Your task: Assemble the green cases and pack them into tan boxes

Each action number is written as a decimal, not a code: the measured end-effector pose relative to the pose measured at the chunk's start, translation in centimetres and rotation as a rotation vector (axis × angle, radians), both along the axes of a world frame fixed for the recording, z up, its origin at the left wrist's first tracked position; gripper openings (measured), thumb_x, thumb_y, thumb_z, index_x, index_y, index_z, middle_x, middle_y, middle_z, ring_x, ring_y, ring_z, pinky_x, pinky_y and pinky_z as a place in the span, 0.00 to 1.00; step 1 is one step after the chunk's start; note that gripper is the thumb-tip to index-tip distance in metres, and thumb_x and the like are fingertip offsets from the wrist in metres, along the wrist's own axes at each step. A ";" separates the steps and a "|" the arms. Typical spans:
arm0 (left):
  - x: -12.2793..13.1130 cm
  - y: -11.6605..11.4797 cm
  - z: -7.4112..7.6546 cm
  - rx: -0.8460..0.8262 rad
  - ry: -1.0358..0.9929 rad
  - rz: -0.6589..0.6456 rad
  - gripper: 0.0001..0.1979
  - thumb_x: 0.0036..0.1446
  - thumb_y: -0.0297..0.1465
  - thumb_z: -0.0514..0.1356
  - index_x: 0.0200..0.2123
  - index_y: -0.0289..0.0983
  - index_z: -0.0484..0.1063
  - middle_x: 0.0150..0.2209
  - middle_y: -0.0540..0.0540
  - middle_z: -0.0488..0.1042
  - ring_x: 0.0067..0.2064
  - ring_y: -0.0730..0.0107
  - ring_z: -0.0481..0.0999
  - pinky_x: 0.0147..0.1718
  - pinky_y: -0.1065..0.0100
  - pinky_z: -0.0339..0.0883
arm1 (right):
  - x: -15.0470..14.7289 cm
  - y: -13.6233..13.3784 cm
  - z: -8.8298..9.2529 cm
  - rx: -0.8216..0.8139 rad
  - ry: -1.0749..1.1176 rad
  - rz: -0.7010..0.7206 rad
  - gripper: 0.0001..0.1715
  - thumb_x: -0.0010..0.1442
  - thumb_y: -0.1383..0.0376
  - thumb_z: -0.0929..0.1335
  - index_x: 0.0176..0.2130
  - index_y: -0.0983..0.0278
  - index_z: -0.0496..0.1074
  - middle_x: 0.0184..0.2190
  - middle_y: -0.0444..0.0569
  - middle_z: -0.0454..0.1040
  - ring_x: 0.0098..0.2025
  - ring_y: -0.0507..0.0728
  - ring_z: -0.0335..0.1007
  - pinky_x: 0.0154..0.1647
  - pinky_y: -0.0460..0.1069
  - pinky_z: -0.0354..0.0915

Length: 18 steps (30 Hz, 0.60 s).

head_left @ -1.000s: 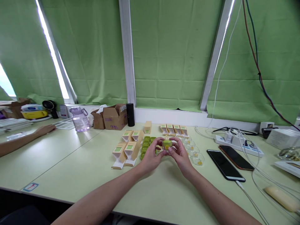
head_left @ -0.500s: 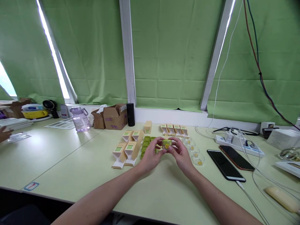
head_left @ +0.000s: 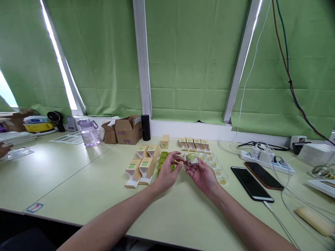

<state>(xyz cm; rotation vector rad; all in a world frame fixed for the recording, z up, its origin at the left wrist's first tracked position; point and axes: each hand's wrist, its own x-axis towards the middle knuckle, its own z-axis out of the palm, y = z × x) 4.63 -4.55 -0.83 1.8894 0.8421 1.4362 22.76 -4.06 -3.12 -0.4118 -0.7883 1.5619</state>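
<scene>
I see small containers laid out on the desk (head_left: 78,181) around both hands. At 9 o'clock from them stand tan cartons (head_left: 141,168) with green squares on their faces, the front two with their flaps open onto the desk; I cannot see anything inside. Behind the left hand, at 11 o'clock, sit little green tubs (head_left: 162,159) packed close together. At 3 o'clock lies a row of clear shells (head_left: 218,169), some with a yellow dot inside. At 12 o'clock a row of four more tan boxes (head_left: 195,145) stands side by side. My right hand (head_left: 202,174) is palm up, wrist raised off the desk, its grip closed at the fingertips on the small green pot (head_left: 192,158), which is held above the desk just in front of the clear shells. My left hand (head_left: 167,171) hangs just at 9 o'clock of the pot, palm turned inward, fingers loosely curled, its grip wide and holding nothing I can make out, close to the pot but apart from it.
</scene>
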 end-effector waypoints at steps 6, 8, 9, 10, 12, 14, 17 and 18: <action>-0.1 0.4 -0.3 -0.016 0.006 0.055 0.12 0.68 0.32 0.59 0.53 0.40 0.67 0.46 0.42 0.78 0.50 0.62 0.80 0.51 0.58 0.72 | 0.1 0.2 -0.1 -0.021 0.001 -0.020 0.08 0.67 0.60 0.69 0.42 0.61 0.76 0.37 0.55 0.84 0.33 0.59 0.80 0.35 0.54 0.78; -0.1 0.5 -0.3 -0.022 0.011 0.061 0.11 0.68 0.32 0.59 0.52 0.40 0.67 0.45 0.43 0.78 0.49 0.62 0.80 0.50 0.58 0.72 | 0.0 0.2 -0.1 -0.027 0.002 -0.018 0.09 0.67 0.59 0.70 0.43 0.61 0.77 0.37 0.56 0.85 0.33 0.59 0.80 0.34 0.53 0.77; -0.1 0.5 -0.3 -0.024 0.013 0.062 0.11 0.68 0.32 0.59 0.52 0.40 0.67 0.45 0.42 0.78 0.49 0.62 0.80 0.50 0.59 0.72 | 0.0 0.2 0.0 -0.027 0.000 -0.017 0.09 0.66 0.59 0.70 0.43 0.61 0.77 0.37 0.56 0.85 0.33 0.58 0.80 0.34 0.52 0.77; -0.1 0.5 -0.3 -0.025 0.014 0.062 0.10 0.68 0.32 0.59 0.52 0.40 0.68 0.45 0.42 0.78 0.49 0.61 0.80 0.50 0.59 0.72 | 0.0 0.1 0.0 -0.025 -0.003 -0.016 0.09 0.66 0.59 0.70 0.43 0.61 0.77 0.37 0.56 0.85 0.33 0.58 0.80 0.34 0.52 0.77; -0.1 0.4 -0.3 -0.025 0.011 0.062 0.10 0.68 0.32 0.59 0.51 0.40 0.68 0.45 0.42 0.78 0.49 0.61 0.80 0.49 0.59 0.72 | -0.1 -0.1 0.2 -0.017 -0.011 -0.021 0.10 0.64 0.58 0.72 0.43 0.60 0.78 0.38 0.54 0.85 0.33 0.58 0.81 0.36 0.52 0.77; -0.1 0.3 -0.2 -0.031 0.006 0.059 0.09 0.68 0.32 0.59 0.50 0.40 0.69 0.46 0.43 0.78 0.49 0.62 0.80 0.49 0.60 0.73 | -0.1 -0.3 0.5 -0.005 -0.021 -0.030 0.12 0.62 0.56 0.75 0.43 0.59 0.77 0.38 0.53 0.85 0.35 0.58 0.81 0.39 0.54 0.78; -0.1 0.2 -0.1 -0.048 -0.001 0.051 0.09 0.68 0.33 0.60 0.50 0.40 0.69 0.45 0.43 0.78 0.49 0.62 0.80 0.49 0.61 0.74 | -0.2 -0.6 0.9 0.000 -0.035 -0.054 0.19 0.57 0.55 0.79 0.45 0.58 0.76 0.39 0.49 0.85 0.36 0.59 0.82 0.41 0.56 0.79; -0.1 0.2 -0.1 -0.055 -0.002 0.047 0.10 0.68 0.33 0.60 0.50 0.40 0.69 0.46 0.43 0.78 0.49 0.62 0.80 0.49 0.61 0.74 | -0.3 -0.8 1.0 0.001 -0.044 -0.064 0.22 0.55 0.55 0.80 0.46 0.57 0.76 0.39 0.48 0.85 0.36 0.59 0.82 0.42 0.57 0.79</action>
